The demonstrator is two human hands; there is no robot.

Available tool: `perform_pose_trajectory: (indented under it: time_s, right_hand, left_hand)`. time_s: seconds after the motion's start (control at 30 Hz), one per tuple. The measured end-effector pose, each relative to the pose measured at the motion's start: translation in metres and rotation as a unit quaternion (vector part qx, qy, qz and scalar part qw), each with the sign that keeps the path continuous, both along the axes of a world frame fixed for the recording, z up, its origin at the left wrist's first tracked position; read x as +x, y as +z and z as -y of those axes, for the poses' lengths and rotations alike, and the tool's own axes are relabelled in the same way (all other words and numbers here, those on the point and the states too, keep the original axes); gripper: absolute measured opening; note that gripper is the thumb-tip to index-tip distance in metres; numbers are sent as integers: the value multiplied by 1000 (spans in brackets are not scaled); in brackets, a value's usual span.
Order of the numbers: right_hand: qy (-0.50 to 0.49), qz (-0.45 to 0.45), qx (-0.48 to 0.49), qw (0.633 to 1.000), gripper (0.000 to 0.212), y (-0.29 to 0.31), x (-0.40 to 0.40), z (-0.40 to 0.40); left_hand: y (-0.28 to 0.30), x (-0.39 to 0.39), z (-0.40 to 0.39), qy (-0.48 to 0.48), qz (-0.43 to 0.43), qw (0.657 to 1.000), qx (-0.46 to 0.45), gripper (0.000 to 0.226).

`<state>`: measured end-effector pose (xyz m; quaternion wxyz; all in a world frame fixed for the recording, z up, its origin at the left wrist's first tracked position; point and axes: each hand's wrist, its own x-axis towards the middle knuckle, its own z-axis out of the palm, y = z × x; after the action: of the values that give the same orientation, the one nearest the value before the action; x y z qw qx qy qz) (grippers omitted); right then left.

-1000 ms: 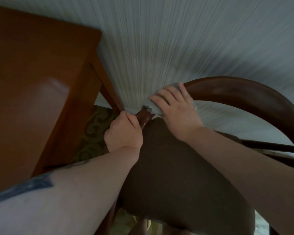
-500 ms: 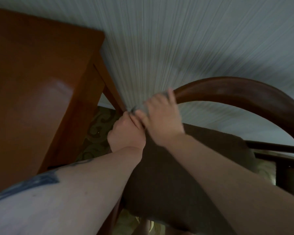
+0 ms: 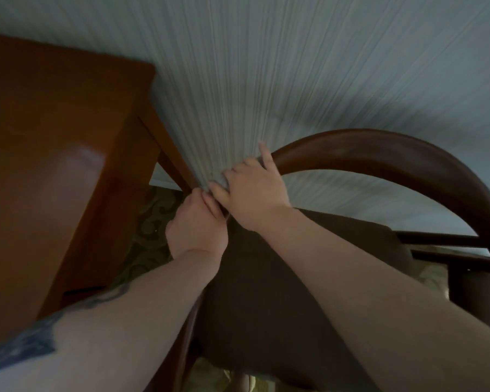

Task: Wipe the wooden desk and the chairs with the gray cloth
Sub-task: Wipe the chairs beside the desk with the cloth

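Note:
A dark wooden chair with a curved back rail (image 3: 379,154) and a brown padded seat (image 3: 280,292) stands against the wall. My right hand (image 3: 252,196) grips the gray cloth (image 3: 219,181) around the left end of that rail, with the index finger pointing up. Only a small bunch of the cloth shows, past the fingertips. Just below, my left hand (image 3: 195,230) holds the chair frame, and its thumb touches my right hand. The wooden desk (image 3: 40,165) fills the left side, with its leg (image 3: 176,162) close to both hands.
A pale striped wall (image 3: 294,66) rises right behind the chair and desk. Patterned carpet (image 3: 150,222) shows in the narrow gap between the desk leg and the chair. Dark crossbars (image 3: 441,241) of the chair run at the right.
My right hand has slid the cloth down and left along the curved rail until it meets my left hand. My left hand has kept its hold on the frame.

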<state>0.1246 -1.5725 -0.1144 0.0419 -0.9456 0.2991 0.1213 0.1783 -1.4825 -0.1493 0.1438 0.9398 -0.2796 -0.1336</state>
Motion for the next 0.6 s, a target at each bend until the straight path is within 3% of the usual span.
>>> perform_pose_trajectory:
  time_s: [0.2, 0.3, 0.37, 0.43, 0.5, 0.6]
  right_hand:
    - [-202, 49, -80, 975, 56, 0, -27, 39]
    - [-188, 55, -43, 980, 55, 1, -16, 39]
    - [-134, 47, -25, 990, 54, 5, -18, 47]
    - [-118, 18, -29, 992, 51, 12, -32, 68]
    - [-186, -10, -37, 982, 43, 18, -52, 90]
    - [-288, -15, -76, 954, 45, 20, -64, 98]
  left_hand:
    - [19, 11, 41, -128, -42, 990, 33, 31]
    - [17, 0, 72, -188, -34, 981, 25, 17]
    - [14, -8, 76, -177, -16, 984, 22, 16]
    - [13, -12, 73, -153, 20, 988, 22, 32]
    - [15, -15, 73, -138, 41, 989, 16, 47]
    - [11, -14, 76, -127, 48, 991, 10, 40]
